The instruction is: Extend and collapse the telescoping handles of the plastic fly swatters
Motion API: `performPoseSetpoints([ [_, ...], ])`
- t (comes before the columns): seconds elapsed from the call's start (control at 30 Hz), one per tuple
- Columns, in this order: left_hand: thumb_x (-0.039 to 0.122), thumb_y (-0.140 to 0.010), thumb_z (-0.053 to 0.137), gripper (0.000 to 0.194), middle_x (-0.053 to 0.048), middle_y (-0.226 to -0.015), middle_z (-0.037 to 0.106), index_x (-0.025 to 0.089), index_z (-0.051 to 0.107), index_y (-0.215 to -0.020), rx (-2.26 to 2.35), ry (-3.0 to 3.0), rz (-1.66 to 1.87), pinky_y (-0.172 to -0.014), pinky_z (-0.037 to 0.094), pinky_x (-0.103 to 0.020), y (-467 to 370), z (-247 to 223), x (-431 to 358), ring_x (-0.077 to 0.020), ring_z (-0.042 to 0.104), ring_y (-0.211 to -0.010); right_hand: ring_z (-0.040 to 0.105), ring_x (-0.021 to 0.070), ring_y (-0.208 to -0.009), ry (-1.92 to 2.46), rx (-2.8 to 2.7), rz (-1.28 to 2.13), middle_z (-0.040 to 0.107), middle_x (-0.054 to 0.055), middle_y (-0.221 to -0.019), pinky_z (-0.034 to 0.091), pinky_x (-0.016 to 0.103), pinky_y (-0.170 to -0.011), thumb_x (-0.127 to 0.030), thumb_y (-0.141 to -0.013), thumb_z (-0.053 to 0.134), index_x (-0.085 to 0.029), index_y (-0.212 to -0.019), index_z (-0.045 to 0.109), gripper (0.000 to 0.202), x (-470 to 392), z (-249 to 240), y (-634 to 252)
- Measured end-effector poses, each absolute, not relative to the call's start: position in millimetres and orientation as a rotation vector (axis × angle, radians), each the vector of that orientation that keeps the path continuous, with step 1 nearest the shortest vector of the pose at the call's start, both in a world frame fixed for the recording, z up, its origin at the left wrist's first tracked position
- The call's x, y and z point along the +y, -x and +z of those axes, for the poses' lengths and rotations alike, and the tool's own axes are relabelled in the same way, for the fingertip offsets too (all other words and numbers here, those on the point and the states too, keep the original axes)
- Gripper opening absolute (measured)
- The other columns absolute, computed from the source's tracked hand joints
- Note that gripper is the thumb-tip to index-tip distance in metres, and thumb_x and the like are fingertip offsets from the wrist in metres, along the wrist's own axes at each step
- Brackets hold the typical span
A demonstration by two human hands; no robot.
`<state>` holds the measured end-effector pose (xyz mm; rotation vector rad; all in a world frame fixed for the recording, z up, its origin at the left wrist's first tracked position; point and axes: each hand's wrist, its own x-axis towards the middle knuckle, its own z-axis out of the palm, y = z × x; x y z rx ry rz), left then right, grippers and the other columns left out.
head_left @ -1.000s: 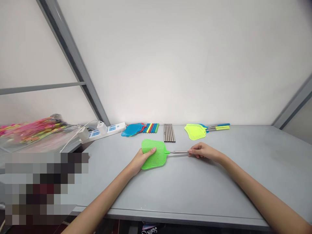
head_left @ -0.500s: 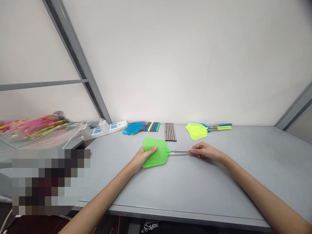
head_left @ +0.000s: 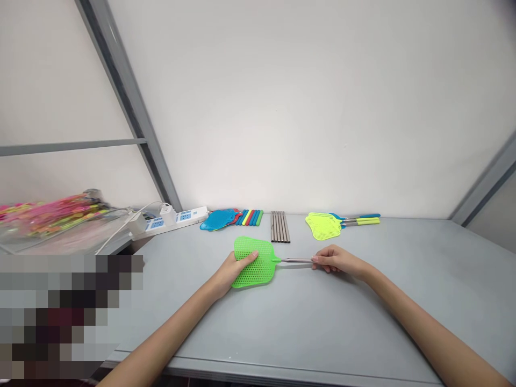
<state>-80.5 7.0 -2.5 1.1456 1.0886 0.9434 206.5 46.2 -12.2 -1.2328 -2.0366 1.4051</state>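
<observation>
My left hand [head_left: 230,273] grips the bright green fly swatter head [head_left: 258,271] at its left edge, thumb on top of the perforated face and the other fingers hidden underneath. From the head's neck a thin metal rod [head_left: 296,260] runs right. My right hand [head_left: 332,259] pinches the rod's far end between thumb and fingers, so that end is covered. Beyond my hands lies a row of metal tubes [head_left: 280,227]. Left of them are several coloured handle grips [head_left: 252,217] and a pile of blue and red swatter heads [head_left: 220,220].
Fly swatters with yellow and blue heads [head_left: 324,226] lie at the back right of the grey table [head_left: 306,322]. A white power strip [head_left: 185,216] with plugs and cables sits at the back left. Past it is a heap of colourful bagged items [head_left: 60,212]. A pixelated patch covers the lower left.
The whole scene sits slightly lower in the picture, as the camera has tilted. Both hands keep the same hold on the green swatter head and rod.
</observation>
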Motion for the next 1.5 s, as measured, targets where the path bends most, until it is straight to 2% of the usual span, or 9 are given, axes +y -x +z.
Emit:
performPoseSetpoints([
  [0.27, 0.043, -0.066, 0.062, 0.04, -0.011, -0.097, 0.063, 0.014, 0.06, -0.094, 1.054, -1.119, 0.912, -0.075, 0.046, -0.035, 81.9, -2.9, 6.7, -0.0248, 0.06, -0.086, 0.037, 0.0078, -0.047, 1.24, -2.166, 1.487, 0.047, -0.001, -0.053, 0.027, 0.021, -0.044, -0.053, -0.073, 0.048, -0.013, -0.075, 0.064, 0.043, 38.9, -4.6, -207.8],
  [0.5, 0.041, -0.068, 0.061, 0.038, -0.012, -0.095, 0.064, 0.013, 0.06, -0.093, 1.02, -1.108, 0.889, -0.074, 0.047, -0.036, 83.0, -1.3, 4.8, -0.0251, 0.06, -0.085, 0.04, 0.0063, -0.044, 1.168, -2.202, 1.658, 0.052, 0.002, -0.064, 0.023, 0.019, -0.038, -0.048, -0.078, 0.043, -0.014, -0.087, 0.062, 0.04, 33.4, -0.9, -202.0],
  [0.83, 0.04, -0.068, 0.062, 0.038, -0.011, -0.1, 0.062, 0.014, 0.059, -0.095, 1.023, -1.103, 0.878, -0.073, 0.047, -0.034, 79.8, -0.5, 3.3, -0.0237, 0.06, -0.084, 0.038, 0.0087, -0.049, 1.175, -2.313, 1.379, 0.045, 0.0, -0.058, 0.033, 0.019, -0.042, -0.05, -0.08, 0.037, -0.015, -0.08, 0.059, 0.042, 20.3, -4.3, -182.4],
  [1.03, 0.042, -0.068, 0.061, 0.038, -0.011, -0.091, 0.065, 0.011, 0.059, -0.091, 1.045, -1.216, 0.845, -0.074, 0.047, -0.034, 74.3, -2.5, 1.5, -0.0234, 0.061, -0.083, 0.035, 0.0075, -0.047, 1.075, -2.344, 1.291, 0.039, -0.003, -0.053, 0.029, 0.019, -0.044, -0.046, -0.082, 0.038, -0.013, -0.078, 0.059, 0.039, 15.0, -6.2, -167.4],
  [1.5, 0.044, -0.065, 0.062, 0.041, -0.01, -0.091, 0.065, 0.012, 0.059, -0.091, 1.045, -1.254, 0.868, -0.072, 0.048, -0.034, 73.1, -6.9, 3.7, -0.0237, 0.06, -0.082, 0.036, 0.0056, -0.043, 1.115, -2.257, 1.431, 0.043, -0.002, -0.054, 0.028, 0.017, -0.038, -0.048, -0.078, 0.044, -0.012, -0.081, 0.062, 0.04, 17.4, -5.8, -167.8],
])
